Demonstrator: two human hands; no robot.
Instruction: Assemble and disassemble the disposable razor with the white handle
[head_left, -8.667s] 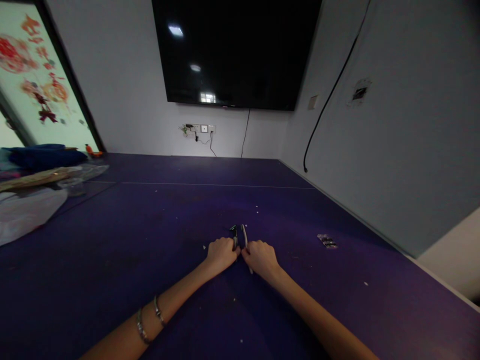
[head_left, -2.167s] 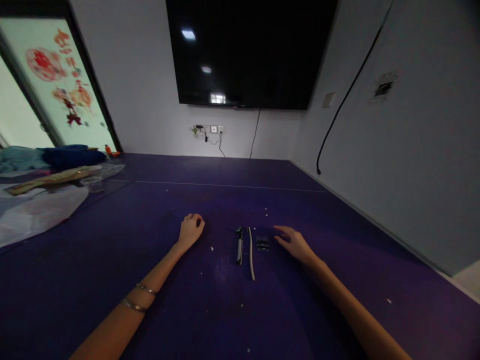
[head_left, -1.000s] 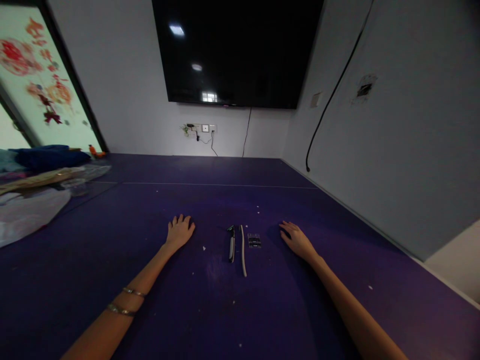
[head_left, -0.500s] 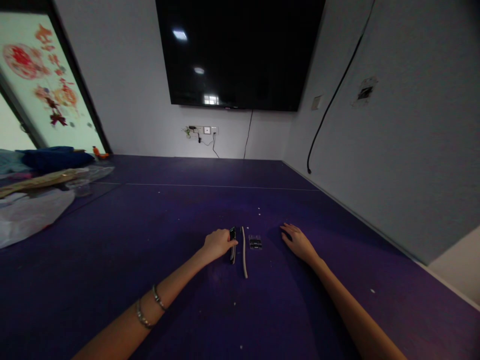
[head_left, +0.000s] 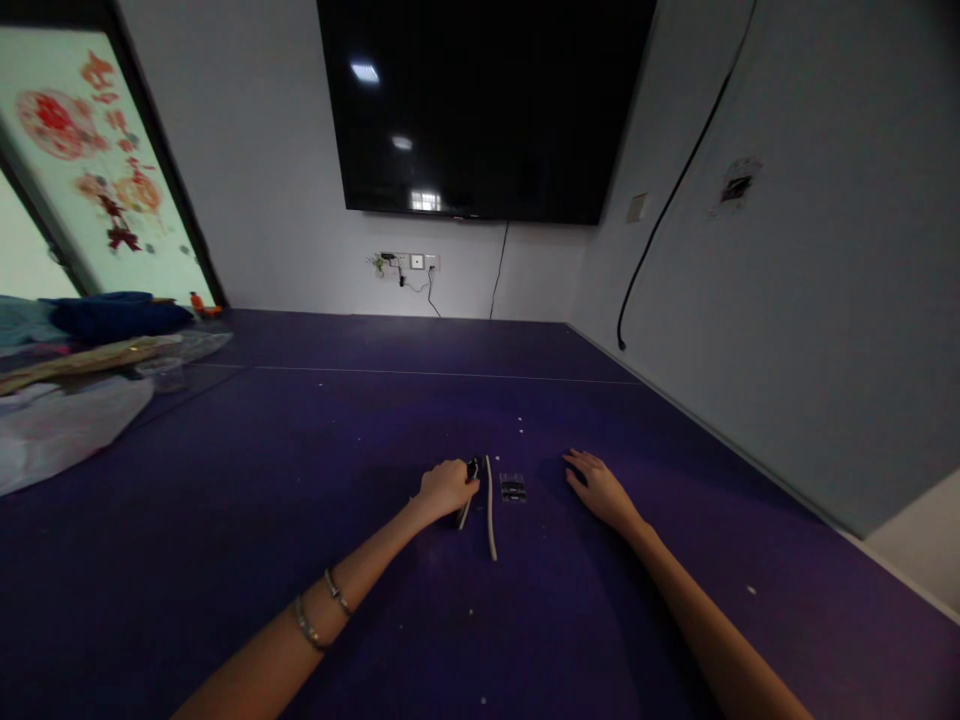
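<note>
My left hand (head_left: 446, 487) is closed around a slim dark tool with pale-edged handles (head_left: 465, 514); its dark head shows past my fingers, but its exact kind is hidden. Just right of it, a short piece of whitish cable (head_left: 491, 510) lies lengthwise on the purple surface (head_left: 390, 610), gently curved and apart from the hand. A small clear and black item (head_left: 514, 488), perhaps a packet, lies beside the cable. Farther right, my right hand (head_left: 595, 487) rests palm down on the surface, fingers stretched out, holding nothing.
A white plastic bag (head_left: 67, 430), a blue cloth bundle (head_left: 120, 317) and an orange object (head_left: 204, 307) lie at the left. A grey wall (head_left: 840, 330) bounds the right side, with a black cable (head_left: 675, 190) hanging down. A television (head_left: 487, 110) hangs ahead above wall sockets (head_left: 417, 262).
My left hand has shifted slightly right with the tool, closer to the cable, and the tool has tilted. The right hand stays in place. The whole view has shifted slightly.
</note>
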